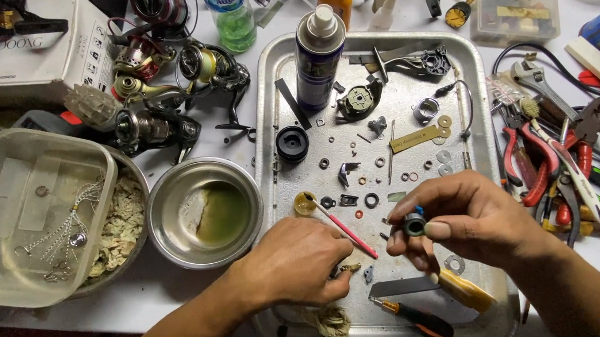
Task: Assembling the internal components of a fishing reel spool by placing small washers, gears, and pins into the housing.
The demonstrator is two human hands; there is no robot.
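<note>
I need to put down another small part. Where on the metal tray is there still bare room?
On the tray, bare patches lie between the spray can and the black spool, and by the right rim near the wire bail. The middle, full of washers, and the front under both hands are crowded.

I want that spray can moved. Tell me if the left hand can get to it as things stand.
Probably yes, once freed: the left hand holds a pink-handled brush, and only small loose parts lie on the tray before the upright spray can.
</note>
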